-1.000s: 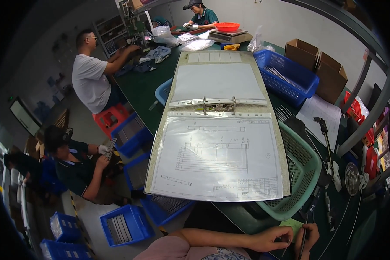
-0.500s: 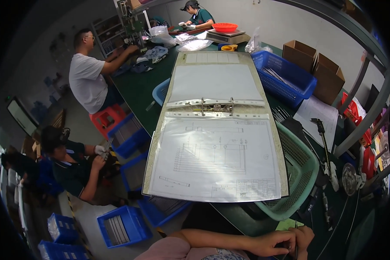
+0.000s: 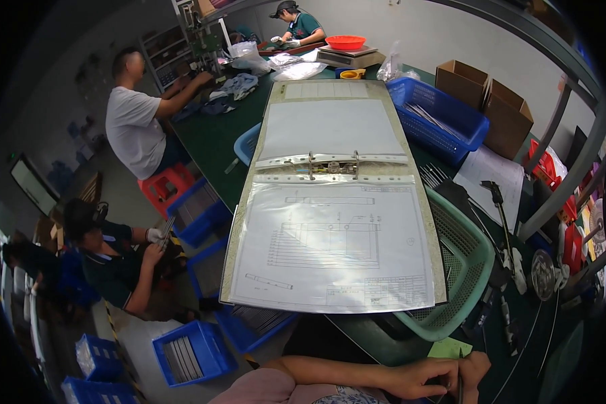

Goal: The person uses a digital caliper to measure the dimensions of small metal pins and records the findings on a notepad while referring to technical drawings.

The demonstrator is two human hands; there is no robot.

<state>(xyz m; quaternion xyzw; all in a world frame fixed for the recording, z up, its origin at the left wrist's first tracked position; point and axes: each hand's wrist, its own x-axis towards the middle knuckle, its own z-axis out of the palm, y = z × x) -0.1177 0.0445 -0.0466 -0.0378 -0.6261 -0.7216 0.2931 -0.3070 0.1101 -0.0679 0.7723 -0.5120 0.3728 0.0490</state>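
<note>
At the bottom right my hands are close together beside a green paper slip (image 3: 450, 348). My right hand (image 3: 476, 369) is closed round a thin dark pen-like stick (image 3: 460, 378), whose upper end reaches the slip. My left hand (image 3: 421, 378) lies against it with the fingers curled in; what they hold, if anything, is hidden. Beyond them an open ring binder (image 3: 232, 269) lies across the green table. A technical drawing in a clear sleeve (image 3: 343, 252) fills its near side, and a blank white sheet (image 3: 330, 128) its far side. The binder overlaps a green basket (image 3: 481, 283).
Calipers (image 3: 497, 202) lie on the right near a paper sheet (image 3: 481, 168). A blue basket (image 3: 475, 138) of thin rods stands by cardboard boxes (image 3: 512, 114). Further off are a scale (image 3: 347, 57) and a red bowl (image 3: 345, 42). Co-workers sit left (image 3: 118, 262) and behind. Blue crates (image 3: 215, 347) stand on the floor.
The whole view has shifted slightly, so the binder and table things appear a little further left. My hands stay together at the green slip, almost unmoved.
</note>
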